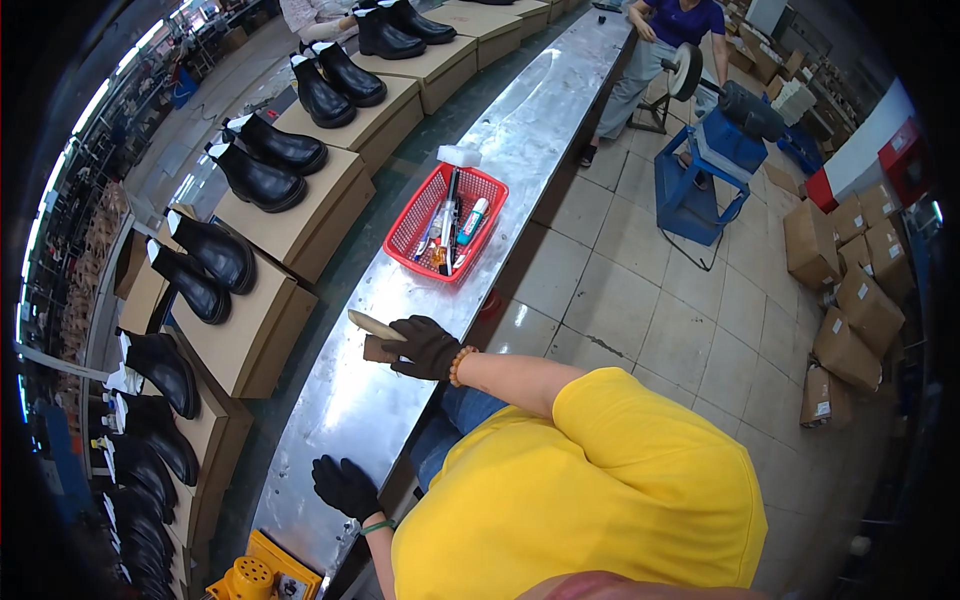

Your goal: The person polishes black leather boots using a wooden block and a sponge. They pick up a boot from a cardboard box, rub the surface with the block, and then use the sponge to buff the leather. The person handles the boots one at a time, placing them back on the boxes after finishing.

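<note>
My right hand (425, 348), in a dark brown glove, is closed over the metal bench (330, 420). Its fingers grip a pale beige, rounded bar (375, 325); its exact kind does not show. Close against it, partly under the fingers, is a small brown block (378, 350), and I cannot tell whether the two are joined. Lower along the bench, my left hand (345, 487) in a black glove rests with its fingers spread and nothing in it. Beyond the right hand stands a red plastic basket (398, 237) with pens, a white-and-teal tube (474, 222) and other small items.
Pairs of black ankle boots (265, 165) stand on cardboard boxes (235, 340) along a dark green line beside the bench. A yellow device (255, 575) sits at the near end. Across the tiled floor are a blue machine stand (690, 195), a co-worker (685, 20) and stacked cartons (850, 330).
</note>
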Available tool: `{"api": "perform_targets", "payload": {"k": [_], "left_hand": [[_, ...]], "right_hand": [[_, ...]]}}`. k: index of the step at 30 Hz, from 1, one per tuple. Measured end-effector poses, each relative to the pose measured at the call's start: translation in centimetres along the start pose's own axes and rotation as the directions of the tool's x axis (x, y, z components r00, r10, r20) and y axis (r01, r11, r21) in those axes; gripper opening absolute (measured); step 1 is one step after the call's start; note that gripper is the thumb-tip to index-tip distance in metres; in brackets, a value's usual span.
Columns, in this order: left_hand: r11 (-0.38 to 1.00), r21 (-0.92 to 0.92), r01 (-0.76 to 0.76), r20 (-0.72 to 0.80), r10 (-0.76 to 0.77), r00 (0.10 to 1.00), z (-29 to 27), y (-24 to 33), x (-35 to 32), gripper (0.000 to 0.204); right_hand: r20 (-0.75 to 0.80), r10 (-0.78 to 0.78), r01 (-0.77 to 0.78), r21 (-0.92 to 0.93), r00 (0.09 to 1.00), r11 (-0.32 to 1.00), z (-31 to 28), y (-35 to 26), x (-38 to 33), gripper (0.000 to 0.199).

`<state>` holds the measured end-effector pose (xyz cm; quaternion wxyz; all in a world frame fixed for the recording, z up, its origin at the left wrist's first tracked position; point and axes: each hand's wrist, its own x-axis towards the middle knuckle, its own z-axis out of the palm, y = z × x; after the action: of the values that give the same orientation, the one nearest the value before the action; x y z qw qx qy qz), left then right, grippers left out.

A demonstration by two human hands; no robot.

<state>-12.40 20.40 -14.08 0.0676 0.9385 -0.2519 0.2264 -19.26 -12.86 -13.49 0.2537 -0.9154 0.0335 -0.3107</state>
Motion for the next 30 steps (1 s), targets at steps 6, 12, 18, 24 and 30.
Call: {"api": "perform_targets", "payload": {"k": [6, 12, 18, 24, 30], "left_hand": [[1.000, -0.013, 0.006, 0.008, -0.006, 1.000, 0.3, -0.4, -0.2, 0.040], [1.000, -0.009, 0.002, -0.014, -0.002, 1.000, 0.4, -0.3, -0.3, 0.039], [0.999, 0.000, 0.032, 0.040, -0.032, 0.999, 0.5, -0.4, 0.1, 0.039], [1.000, -0.017, 0.021, 0.027, -0.021, 0.999, 0.4, -1.0, -0.6, 0.040], [0.993, 0.055, 0.108, 0.189, -0.116, 0.975, 0.2, -0.3, 0.1, 0.050]], "right_hand": [[0.000, -0.030, 0.030, -0.026, 1.000, 0.999, -0.2, -0.1, 0.2, 0.048], [-0.014, -0.055, 0.054, -0.043, 0.998, 0.998, -0.1, -0.4, -0.1, 0.044], [0.080, 0.004, 0.000, -0.042, 0.997, 0.999, -0.6, -1.0, 0.7, 0.044], [0.075, 0.004, -0.003, -0.019, 0.997, 1.000, 0.1, -0.7, 0.0, 0.047], [0.049, 0.013, -0.012, -0.030, 0.999, 0.999, 0.2, -0.9, 0.1, 0.046]]}}
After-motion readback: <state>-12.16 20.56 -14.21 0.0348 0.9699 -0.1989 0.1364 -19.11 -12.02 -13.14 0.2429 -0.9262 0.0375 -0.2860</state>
